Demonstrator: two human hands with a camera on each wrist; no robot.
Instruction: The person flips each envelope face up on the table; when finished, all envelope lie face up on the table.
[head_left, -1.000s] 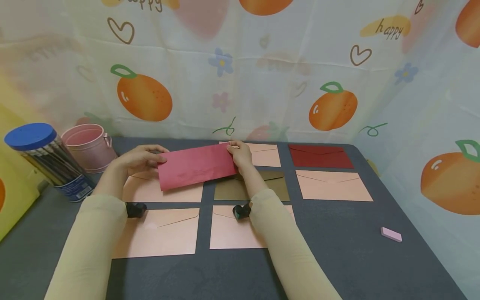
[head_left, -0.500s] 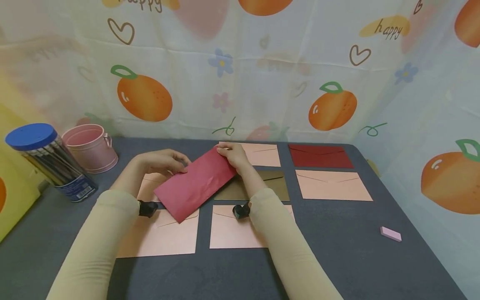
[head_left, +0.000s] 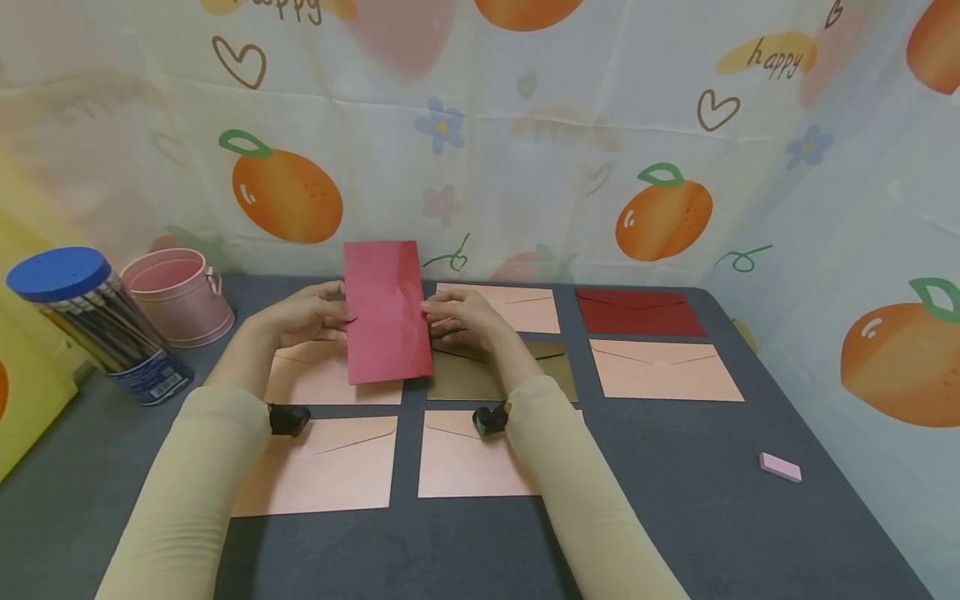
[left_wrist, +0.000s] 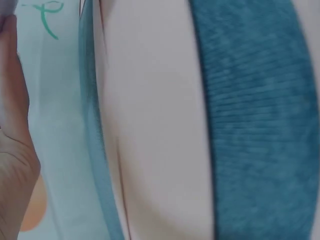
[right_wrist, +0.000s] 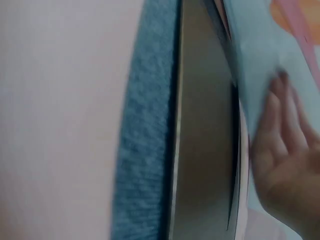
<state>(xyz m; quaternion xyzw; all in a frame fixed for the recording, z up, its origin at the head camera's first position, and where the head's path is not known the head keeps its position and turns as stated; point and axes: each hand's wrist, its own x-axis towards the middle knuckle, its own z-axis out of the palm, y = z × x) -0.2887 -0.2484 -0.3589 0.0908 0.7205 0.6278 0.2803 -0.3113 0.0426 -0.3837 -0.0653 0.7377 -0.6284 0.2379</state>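
A pinkish-red paper envelope stands upright, long side vertical, in the head view, held above the laid-out envelopes. The left hand pinches its left edge about halfway up. Opposite, the right hand has its fingertips at the right edge, gripping it there. Behind and below lie a peach envelope on the left and an olive-gold envelope under the right hand. In the right wrist view the fingers look blurred, beside the olive-gold envelope. The left wrist view shows the left hand at its left edge.
More peach envelopes lie in rows, including a front-left one and a right one. A dark red envelope is at the back right. A pink eraser-like block, a pink bucket and a blue-lidded pencil tub stand around.
The red envelope has turned from lying sideways, through a slant, to upright. The left hand has shifted to its left edge and the right hand from its upper corner to its right edge.
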